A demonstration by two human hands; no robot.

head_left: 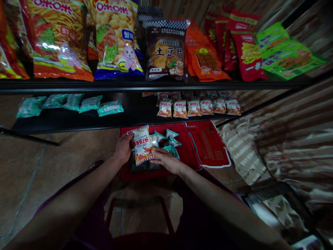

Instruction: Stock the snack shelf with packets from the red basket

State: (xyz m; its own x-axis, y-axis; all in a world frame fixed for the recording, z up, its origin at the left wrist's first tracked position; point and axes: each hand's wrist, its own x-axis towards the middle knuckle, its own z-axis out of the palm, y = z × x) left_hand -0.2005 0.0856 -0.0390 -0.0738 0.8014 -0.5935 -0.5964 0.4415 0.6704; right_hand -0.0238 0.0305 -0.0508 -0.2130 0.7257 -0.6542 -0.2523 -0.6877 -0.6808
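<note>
Between my two hands is a white and orange snack bag with red lettering, tilted over a red shopping basket. My left hand grips the bag's upper left edge, thumb on its front. At the lower right side, the fingers of my right hand close on the bag's edge. Several teal snack packets lie in the basket behind and beside the bag. The bag and my hands hide part of the basket's contents.
On the lower black shelf, teal packets stand left and rows of small white and orange bags right. Large chip bags fill the upper shelf. A second red basket sits at right, beside a corrugated wall.
</note>
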